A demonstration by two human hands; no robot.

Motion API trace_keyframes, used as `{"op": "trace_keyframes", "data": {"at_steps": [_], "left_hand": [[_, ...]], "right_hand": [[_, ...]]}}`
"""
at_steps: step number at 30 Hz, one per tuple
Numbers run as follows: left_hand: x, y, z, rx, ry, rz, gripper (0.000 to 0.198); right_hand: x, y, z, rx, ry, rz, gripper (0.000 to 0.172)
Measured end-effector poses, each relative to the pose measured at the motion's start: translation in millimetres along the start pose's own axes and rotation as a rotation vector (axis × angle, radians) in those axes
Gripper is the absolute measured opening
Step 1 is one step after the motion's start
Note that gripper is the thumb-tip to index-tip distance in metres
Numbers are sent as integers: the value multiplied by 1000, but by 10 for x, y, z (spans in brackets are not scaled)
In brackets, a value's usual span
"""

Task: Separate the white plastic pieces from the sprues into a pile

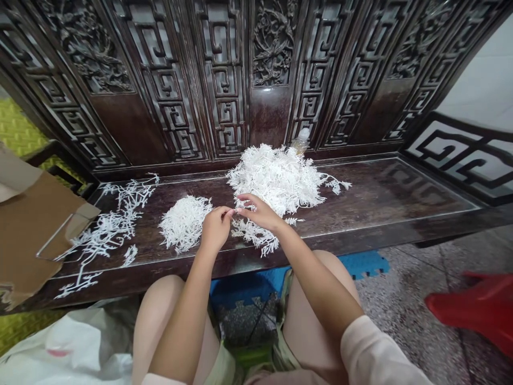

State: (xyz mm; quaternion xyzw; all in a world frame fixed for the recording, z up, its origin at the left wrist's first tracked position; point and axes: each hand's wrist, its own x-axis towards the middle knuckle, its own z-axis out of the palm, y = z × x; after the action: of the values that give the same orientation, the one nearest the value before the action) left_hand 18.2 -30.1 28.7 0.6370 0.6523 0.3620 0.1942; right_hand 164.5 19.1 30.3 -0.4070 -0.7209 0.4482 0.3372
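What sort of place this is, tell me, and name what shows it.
Probably a home used for hand piecework: a dark carved wooden bench serves as the worktop, with heaps of white branching plastic pieces on it and a brown cardboard box alongside.

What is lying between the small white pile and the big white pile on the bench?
In the head view, both hands: the left hand and right hand meet fingertip to fingertip, pinching a white sprig above the dark bench.
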Motion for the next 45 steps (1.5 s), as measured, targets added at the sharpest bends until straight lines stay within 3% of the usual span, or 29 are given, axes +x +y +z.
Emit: {"op": "trace_keyframes", "data": {"at_steps": [2,5,9,17,19,22,26,29,31,32,35,36,37,40,45], "left_hand": [[5,3,7,-8,2,-5,25],[5,5,40,-5,23,7,24],[1,6,105,38,105,66,21],[9,-55,232,140,223,46,25],[70,-196,175,128,288,-76,26],[199,-516,34,121,410,-422,30],[267,-869,10,122,339,-668,33],[207,-871,161,178,311,-784,57],[149,-723,259,161,288,-724,66],[120,-616,290,87,227,-627,63],[42,-248,283,-281,-110,-244,44],[20,-140,254,-369,-172,-158,41],[0,-51,216,-415,-170,-103,41],[-45,74,96,-379,8,-7,39],[-139,-23,-34,-256,77,145,20]], "right_hand": [[-12,-46,9,-4,-97,-38,24],[-16,-63,32,34,-145,28,18],[-11,-38,28,-36,-91,98,20],[-15,-60,111,-133,-37,-35,20],[-50,-117,113,-97,-26,-48,21],[-100,-175,27,-16,19,-49,24],[-81,-106,-143,78,37,133,23],[-37,-51,-196,134,21,244,24],[-21,-60,-196,163,51,275,25],[-17,-74,-191,185,63,286,25],[-14,-111,-174,276,38,312,25],[-16,-114,-169,301,17,311,24],[-19,-112,-163,320,-6,305,24],[-37,-96,-128,372,-91,276,22],[-62,-103,9,386,-207,250,23]]}}
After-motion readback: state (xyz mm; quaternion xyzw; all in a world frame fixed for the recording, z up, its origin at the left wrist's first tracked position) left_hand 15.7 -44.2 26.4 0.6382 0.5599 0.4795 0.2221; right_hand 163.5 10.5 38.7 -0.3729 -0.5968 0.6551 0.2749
